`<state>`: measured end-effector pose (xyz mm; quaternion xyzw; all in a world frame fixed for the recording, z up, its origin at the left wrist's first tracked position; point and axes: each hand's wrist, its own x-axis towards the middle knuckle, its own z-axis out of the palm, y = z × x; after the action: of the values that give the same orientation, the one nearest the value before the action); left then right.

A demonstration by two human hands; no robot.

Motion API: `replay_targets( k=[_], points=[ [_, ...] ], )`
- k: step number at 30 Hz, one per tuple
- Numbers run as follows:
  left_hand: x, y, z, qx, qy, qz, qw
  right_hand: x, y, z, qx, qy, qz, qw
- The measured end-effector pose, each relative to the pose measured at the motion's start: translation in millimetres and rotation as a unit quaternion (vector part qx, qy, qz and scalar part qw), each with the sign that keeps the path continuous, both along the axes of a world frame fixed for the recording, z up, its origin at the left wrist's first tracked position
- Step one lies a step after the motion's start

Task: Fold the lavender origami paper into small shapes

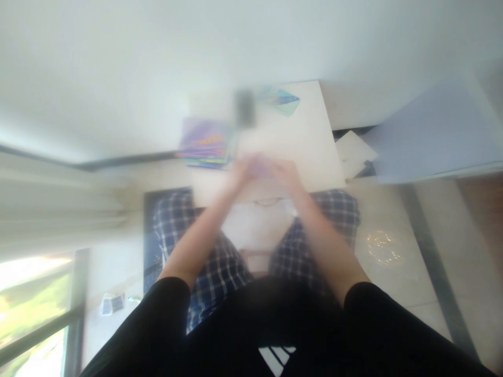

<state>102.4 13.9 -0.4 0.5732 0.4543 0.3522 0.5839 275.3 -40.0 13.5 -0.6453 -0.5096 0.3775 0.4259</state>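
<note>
Your left hand and right hand are meeting over the near part of the white table, and between them you are holding a small purple piece, one hand at each side of it. Blur is smearing your fingers, so I cannot tell how firmly either hand is gripping or where each thumb is resting.

The purple piece is looking thin and light, probably paper or card. If so, it is likely bending and creasing easily, and a smooth face may be sliding under your fingertips. Holding it by opposite edges, with light and even pressure, is seeming the safer way; squeezing its middle is risking a crease.

Beyond your left hand, a stack of colourful sheets, purple on top, is lying at the table's left side. Farther out, a dark grey object is sitting near the middle, too blurred for naming. Just to its right, a blue-green piece is lying near the far edge, its left part fading into haze.

Your hands are covering part of the purple piece, and haze is hiding its outline, its folds if any, and any print.
</note>
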Motion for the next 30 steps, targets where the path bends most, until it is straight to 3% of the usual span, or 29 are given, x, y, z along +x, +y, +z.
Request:
replay_targets(
  k=[5, 8, 16, 23, 30],
  points=[
    [3, -5, 9.6, -0.028, -0.012, -0.047, 0.998, -6, -4, 4.2, 0.019, 0.054, -0.055, 0.997],
    [2, -8, 10.0, -0.041, 0.0, -0.037, 0.998, -9, -5, 7.5, -0.006, 0.067, -0.073, 0.995],
    [0, -1, -0.3, 0.012, 0.037, 0.048, 0.998, -2, 2, 6.3, -0.059, 0.089, -0.021, 0.994],
    [1, -4, 9.2, -0.011, 0.058, -0.025, 0.998, -4, -1, 1.8, -0.05, 0.117, -0.073, 0.989],
    [-2, -2, 16.2, -0.019, 0.117, -0.017, 0.993, 3, 3, 3.7, -0.088, 0.036, -0.024, 0.995]
  ],
)
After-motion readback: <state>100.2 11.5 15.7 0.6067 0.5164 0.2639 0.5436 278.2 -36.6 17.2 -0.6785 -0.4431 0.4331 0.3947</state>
